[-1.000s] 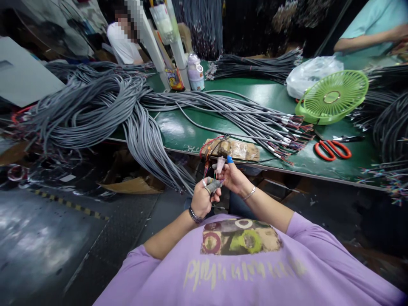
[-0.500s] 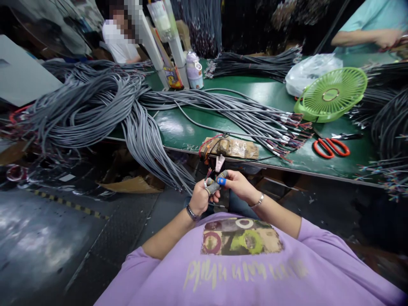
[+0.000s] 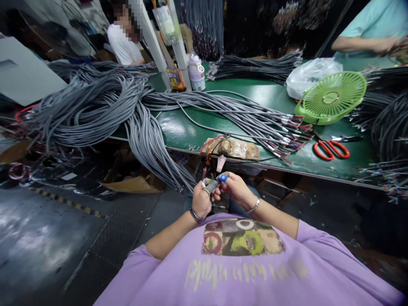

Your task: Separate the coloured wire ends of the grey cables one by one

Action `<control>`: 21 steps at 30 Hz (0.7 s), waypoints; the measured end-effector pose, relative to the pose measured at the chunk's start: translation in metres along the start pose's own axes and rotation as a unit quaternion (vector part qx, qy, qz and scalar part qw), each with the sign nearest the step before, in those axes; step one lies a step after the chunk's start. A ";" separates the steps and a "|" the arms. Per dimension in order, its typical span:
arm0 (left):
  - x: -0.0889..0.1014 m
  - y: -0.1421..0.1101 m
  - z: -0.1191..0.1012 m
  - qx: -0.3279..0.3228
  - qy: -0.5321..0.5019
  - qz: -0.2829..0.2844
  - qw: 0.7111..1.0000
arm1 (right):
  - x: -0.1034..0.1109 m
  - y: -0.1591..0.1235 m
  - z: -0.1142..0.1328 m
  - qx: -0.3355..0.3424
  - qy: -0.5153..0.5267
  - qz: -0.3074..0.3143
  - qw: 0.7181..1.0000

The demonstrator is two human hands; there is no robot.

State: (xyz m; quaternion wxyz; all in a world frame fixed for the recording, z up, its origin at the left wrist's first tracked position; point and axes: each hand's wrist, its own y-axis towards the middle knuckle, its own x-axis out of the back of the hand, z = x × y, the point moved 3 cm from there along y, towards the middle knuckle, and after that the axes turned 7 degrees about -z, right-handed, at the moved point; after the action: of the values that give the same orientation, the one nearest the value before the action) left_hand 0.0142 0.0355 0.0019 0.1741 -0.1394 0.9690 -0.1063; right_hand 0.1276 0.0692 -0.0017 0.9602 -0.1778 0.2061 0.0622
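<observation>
Close together below the table's front edge, my two hands work at the end of a grey cable. My left hand (image 3: 203, 199) is closed around it, with grey covering on the thumb. Thin coloured wires (image 3: 212, 175) stick up from between the fingers. My right hand (image 3: 237, 189) pinches at these wires, blue tape on its thumb; the exact wire in the pinch is too small to make out. Just beyond the hands, a pale pink clip-like piece (image 3: 221, 163) hangs at the edge, in front of a taped wooden block (image 3: 237, 148) with red and black leads.
Grey cables (image 3: 95, 106) lie in a large heap on the left, some drooping over the edge. A green fan (image 3: 331, 95), orange-handled scissors (image 3: 331, 149), a plastic bag (image 3: 310, 72) and a bottle (image 3: 196, 72) stand on the green table (image 3: 178, 127). Two people sit across it.
The coloured wires between my hands now stand up more and spread apart. My right fingers have shifted slightly at them. The whole view has moved a little.
</observation>
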 end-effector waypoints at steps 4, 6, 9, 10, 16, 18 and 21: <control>0.000 0.002 -0.009 0.023 -0.020 -0.002 1.000 | 0.011 0.016 0.003 -0.047 0.058 -0.043 0.996; 0.000 0.003 -0.011 0.031 -0.025 0.005 0.999 | 0.012 0.025 0.005 -0.093 0.063 -0.026 0.993; -0.002 0.005 -0.013 0.036 -0.027 0.022 0.999 | 0.005 0.037 0.011 -0.145 0.071 0.045 0.986; -0.003 0.006 -0.014 0.037 -0.028 0.026 0.999 | 0.002 0.039 0.012 -0.147 0.077 0.070 0.984; -0.006 0.010 -0.012 0.051 -0.025 0.032 0.998 | -0.006 0.043 0.019 -0.072 0.091 0.090 0.989; -0.006 0.011 -0.011 0.051 -0.021 0.036 0.998 | -0.005 0.041 0.019 -0.069 0.095 0.082 0.990; -0.007 0.012 -0.010 0.047 -0.021 0.040 0.998 | -0.004 0.040 0.019 -0.058 0.095 0.069 0.991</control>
State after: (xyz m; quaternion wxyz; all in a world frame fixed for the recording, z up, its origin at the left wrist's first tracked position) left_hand 0.0139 0.0509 0.0098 0.2053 -0.0942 0.9637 -0.1421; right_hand 0.1232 0.1133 0.0034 0.9178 -0.2234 0.3043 0.1229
